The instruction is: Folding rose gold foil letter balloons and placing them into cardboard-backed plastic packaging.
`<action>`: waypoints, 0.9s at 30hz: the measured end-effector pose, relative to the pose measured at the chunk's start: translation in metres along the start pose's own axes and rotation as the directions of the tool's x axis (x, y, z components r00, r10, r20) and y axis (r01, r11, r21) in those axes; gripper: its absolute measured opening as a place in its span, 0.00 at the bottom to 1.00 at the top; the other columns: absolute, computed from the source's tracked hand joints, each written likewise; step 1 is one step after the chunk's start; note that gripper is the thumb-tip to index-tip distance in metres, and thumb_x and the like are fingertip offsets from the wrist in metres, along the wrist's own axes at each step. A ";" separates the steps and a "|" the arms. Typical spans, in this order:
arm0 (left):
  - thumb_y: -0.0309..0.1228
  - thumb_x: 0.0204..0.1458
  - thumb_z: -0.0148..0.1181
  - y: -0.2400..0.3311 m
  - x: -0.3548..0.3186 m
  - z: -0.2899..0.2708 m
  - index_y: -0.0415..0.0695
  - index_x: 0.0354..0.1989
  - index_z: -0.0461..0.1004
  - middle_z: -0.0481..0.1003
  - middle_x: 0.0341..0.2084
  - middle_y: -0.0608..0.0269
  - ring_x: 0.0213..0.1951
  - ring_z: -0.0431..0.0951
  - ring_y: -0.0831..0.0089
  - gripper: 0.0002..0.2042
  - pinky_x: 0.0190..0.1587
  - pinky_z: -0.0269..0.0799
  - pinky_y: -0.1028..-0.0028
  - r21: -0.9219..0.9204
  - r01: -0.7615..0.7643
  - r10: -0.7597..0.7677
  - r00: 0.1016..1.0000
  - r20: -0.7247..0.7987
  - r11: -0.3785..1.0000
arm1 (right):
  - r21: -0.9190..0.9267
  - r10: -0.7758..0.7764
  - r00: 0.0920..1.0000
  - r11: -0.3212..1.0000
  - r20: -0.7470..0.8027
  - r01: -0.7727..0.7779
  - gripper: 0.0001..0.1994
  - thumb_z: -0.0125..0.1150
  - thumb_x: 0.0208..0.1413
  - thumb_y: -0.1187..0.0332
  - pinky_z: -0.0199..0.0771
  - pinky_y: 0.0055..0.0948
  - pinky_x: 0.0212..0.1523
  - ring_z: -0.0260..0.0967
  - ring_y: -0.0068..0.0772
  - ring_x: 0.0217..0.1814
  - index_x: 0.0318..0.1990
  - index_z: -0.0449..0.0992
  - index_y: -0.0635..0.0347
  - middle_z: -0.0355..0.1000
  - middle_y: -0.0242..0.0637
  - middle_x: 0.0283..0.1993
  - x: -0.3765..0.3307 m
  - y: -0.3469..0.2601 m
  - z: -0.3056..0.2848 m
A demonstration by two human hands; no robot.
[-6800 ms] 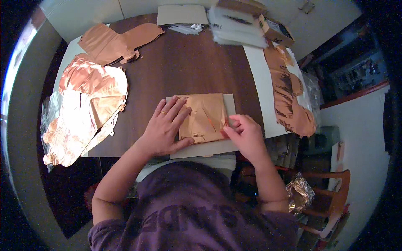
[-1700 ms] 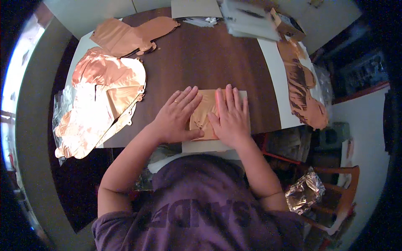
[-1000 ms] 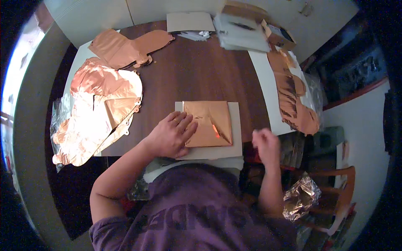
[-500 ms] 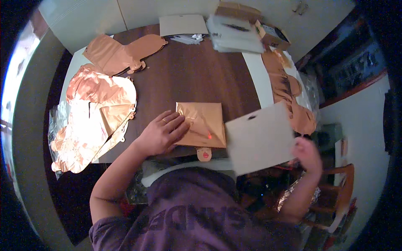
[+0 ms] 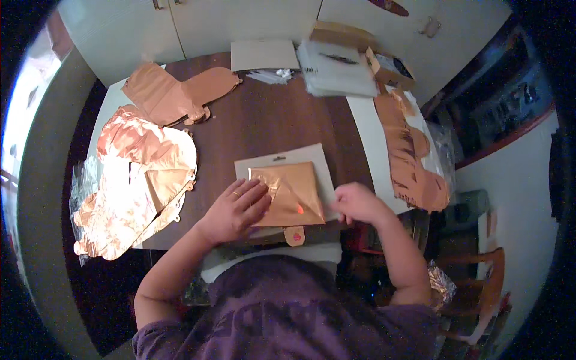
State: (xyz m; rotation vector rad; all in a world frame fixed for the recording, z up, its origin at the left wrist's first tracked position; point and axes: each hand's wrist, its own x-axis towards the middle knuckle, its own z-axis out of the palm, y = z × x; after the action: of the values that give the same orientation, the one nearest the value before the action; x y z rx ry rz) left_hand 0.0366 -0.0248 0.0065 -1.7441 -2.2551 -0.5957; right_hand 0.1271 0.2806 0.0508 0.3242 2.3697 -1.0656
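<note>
Left hand point(image 5: 235, 207): flat, fingers spread, pressing on the left part of the folded copper foil balloon point(image 5: 288, 195). Right hand point(image 5: 358, 203): fingers curled at the right edge of the white backing card point(image 5: 282, 163); pinching the card or merely touching it, cannot tell.

Folded balloon: lying on the backing card near the front edge of the dark wooden surface point(image 5: 264, 126), round valve tab point(image 5: 294, 236) protruding toward the person.

Status, as judged: folding complete, balloon seated on card. Not yet slipped into any sleeve. Stack of clear sleeves point(image 5: 336, 69) at the far side, well apart.

Remaining: loose unfolded copper balloons on the left point(image 5: 141, 186), far left point(image 5: 174, 96) and right point(image 5: 411, 150), not yet folded.
</note>
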 end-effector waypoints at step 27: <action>0.28 0.46 0.60 0.000 -0.005 0.018 0.35 0.55 0.68 0.63 0.59 0.42 0.63 0.60 0.45 0.25 0.64 0.59 0.54 -0.255 0.190 -0.176 0.982 0.075 0.948 | -0.754 -0.590 0.664 0.654 -0.460 0.060 0.06 0.55 0.52 0.66 0.72 0.49 0.41 0.71 0.53 0.41 0.31 0.75 0.59 0.71 0.43 0.39 0.245 -0.063 -0.084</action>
State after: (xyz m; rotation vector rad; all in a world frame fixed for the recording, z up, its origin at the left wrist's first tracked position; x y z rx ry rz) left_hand 0.0393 -0.0211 -0.0114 -1.6884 -2.4893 -0.9350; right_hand -0.1343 0.3034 0.0034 -0.0803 3.4055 -0.0486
